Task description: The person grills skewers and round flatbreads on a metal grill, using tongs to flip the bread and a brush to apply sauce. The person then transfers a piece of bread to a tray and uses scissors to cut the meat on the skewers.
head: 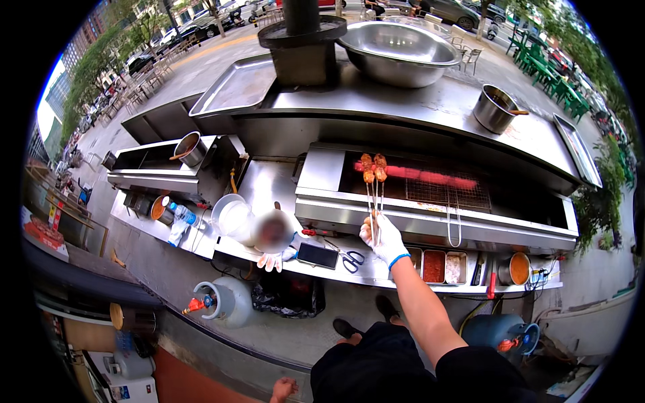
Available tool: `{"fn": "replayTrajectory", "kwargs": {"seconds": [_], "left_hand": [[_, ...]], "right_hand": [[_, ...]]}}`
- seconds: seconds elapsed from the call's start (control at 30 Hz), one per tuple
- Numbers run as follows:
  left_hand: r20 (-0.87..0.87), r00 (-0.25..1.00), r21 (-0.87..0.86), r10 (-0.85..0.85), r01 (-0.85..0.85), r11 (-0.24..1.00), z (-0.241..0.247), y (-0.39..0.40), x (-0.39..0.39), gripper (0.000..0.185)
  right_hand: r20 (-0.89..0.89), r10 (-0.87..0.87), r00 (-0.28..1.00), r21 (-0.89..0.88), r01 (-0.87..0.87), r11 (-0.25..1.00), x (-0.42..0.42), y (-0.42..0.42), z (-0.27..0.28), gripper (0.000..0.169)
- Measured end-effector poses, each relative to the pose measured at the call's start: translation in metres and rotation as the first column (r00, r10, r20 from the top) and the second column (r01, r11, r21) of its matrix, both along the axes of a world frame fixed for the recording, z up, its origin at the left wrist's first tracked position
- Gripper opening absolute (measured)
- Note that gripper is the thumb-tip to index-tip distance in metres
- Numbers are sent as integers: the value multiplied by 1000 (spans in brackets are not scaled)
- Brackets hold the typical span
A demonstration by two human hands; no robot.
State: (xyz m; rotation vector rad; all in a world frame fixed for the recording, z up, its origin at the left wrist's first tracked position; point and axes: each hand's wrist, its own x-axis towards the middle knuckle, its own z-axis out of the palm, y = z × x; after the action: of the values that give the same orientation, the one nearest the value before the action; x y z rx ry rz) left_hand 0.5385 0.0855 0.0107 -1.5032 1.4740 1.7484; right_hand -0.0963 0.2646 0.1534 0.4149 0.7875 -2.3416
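My right hand (385, 237), in a white glove with a blue cuff, grips a few metal skewers (374, 199) by their lower ends. Browned, sauced pieces of food (374, 167) sit on their far ends, above the left part of a stainless steel grill (342, 204). Behind them a heating strip (418, 175) glows red. To their right, a wire grilling basket (448, 194) lies across the grill, its handle hanging over the front. My left hand (285, 389) is bare, low at the bottom edge, its fingers curled; whether it holds anything is unclear.
Black-handled scissors (352, 261) and a phone (317, 255) lie on the counter below the grill. Seasoning trays (434, 266) and a sauce pot (519, 268) stand right. A large steel bowl (398, 53) rests on the upper shelf. Gas cylinders (234, 302) flank the floor space.
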Motion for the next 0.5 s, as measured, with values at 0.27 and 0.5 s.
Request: {"fn": "replayTrajectory", "kwargs": {"seconds": [0.27, 0.5], "left_hand": [[2, 1000, -92, 8, -8, 996, 27, 47, -88, 14], [308, 708, -259, -635, 705, 660, 23, 137, -80, 32]], "right_hand": [[-193, 426, 884, 449, -306, 839, 33, 103, -20, 26], [-75, 424, 903, 988, 125, -92, 82, 348, -90, 30]]}}
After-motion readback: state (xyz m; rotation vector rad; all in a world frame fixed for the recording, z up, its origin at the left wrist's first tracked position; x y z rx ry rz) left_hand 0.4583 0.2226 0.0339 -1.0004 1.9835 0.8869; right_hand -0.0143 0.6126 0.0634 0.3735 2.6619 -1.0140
